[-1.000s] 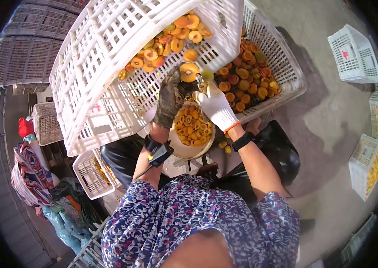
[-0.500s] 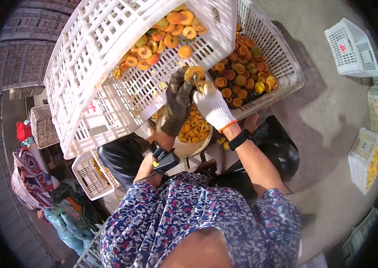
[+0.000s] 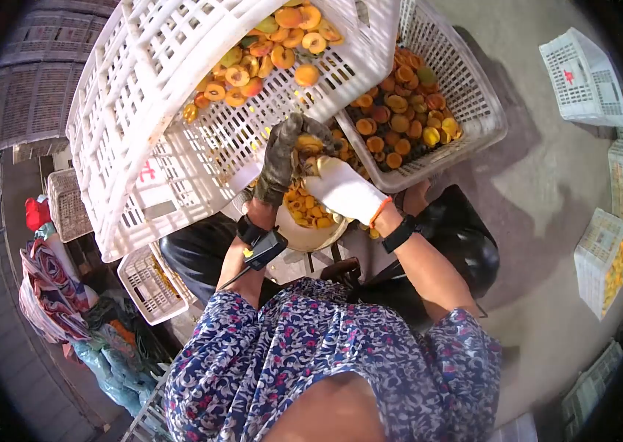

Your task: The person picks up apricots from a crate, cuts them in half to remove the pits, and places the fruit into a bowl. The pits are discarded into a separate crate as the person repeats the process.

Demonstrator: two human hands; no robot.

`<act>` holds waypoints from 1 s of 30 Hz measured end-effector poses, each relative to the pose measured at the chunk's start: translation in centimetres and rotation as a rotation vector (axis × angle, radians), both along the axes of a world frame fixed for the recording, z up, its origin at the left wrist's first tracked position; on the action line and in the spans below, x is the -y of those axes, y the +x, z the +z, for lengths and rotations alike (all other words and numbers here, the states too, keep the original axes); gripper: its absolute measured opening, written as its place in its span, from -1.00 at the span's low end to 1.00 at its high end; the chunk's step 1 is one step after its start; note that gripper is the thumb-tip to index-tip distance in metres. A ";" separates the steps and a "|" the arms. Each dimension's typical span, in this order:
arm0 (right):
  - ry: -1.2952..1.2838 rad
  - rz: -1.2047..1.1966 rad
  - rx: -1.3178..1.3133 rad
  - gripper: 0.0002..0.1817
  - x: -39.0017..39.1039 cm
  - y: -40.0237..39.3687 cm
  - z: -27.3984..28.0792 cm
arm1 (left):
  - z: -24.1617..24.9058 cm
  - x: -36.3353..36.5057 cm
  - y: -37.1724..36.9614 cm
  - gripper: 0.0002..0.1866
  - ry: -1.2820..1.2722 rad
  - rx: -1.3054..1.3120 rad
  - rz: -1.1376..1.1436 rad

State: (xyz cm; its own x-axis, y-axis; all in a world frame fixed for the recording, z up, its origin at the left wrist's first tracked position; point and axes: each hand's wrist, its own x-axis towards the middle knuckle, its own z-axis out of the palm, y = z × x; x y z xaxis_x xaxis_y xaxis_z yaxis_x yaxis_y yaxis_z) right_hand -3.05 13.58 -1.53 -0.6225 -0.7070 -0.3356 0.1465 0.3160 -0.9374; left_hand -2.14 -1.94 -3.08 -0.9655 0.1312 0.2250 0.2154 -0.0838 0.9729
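My left hand (image 3: 280,158), in a dark glove, is closed around an apricot half (image 3: 308,144) with its cut side partly showing. Against the fruit press the fingers of my right hand (image 3: 345,193), in a white glove with an orange cuff; they are closed on a small metal tool whose tip is mostly hidden now. Beneath both hands stands a pale bucket (image 3: 314,239) holding small orange fruit pieces (image 3: 307,209). Halved apricots (image 3: 282,55) lie in a tilted white crate (image 3: 160,88) beyond my left hand.
A second white crate (image 3: 473,99) with apricot halves (image 3: 403,121) stands front right. More crates, one (image 3: 584,81) upper right and one (image 3: 597,258) with orange fruit, are on the floor at right. A low crate (image 3: 151,283) and piled cloth (image 3: 50,291) sit at left.
Both hands have drawn slightly toward me and left. The apricot half has tipped and is more covered by my fingers; my right hand has turned over it, hiding the tool.
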 end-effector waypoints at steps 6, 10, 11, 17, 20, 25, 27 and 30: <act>-0.297 0.126 0.449 -0.64 0.0 1.7 -1.6 | -1.2 -0.6 1.6 -0.55 0.757 0.449 -0.099; -0.259 0.493 0.770 -0.59 -1.6 1.5 2.3 | -4.5 3.5 1.9 -0.63 1.038 0.495 0.208; -0.167 0.510 0.399 -0.61 -1.7 2.8 1.6 | -3.3 3.6 1.4 -0.64 0.921 0.552 0.330; 0.336 0.753 -0.194 -0.66 -0.4 5.1 -1.6 | 1.6 0.9 -3.8 -0.64 0.167 0.271 0.388; 0.346 0.673 -0.178 -0.67 -0.7 3.8 -0.2 | 0.8 1.3 -8.1 -0.60 -0.144 0.137 0.320; 0.359 0.514 -0.201 -0.70 -1.5 4.5 -0.8 | -4.2 2.6 -9.8 -0.53 -1.337 -0.136 0.440; 0.363 0.492 -0.227 -0.70 -1.7 4.0 -0.3 | -4.6 2.9 -9.1 -0.53 -1.282 -0.138 0.428; 0.396 0.449 -0.262 -0.67 -1.6 2.2 -1.7 | -4.1 4.0 -8.7 -0.55 -0.845 -0.027 0.397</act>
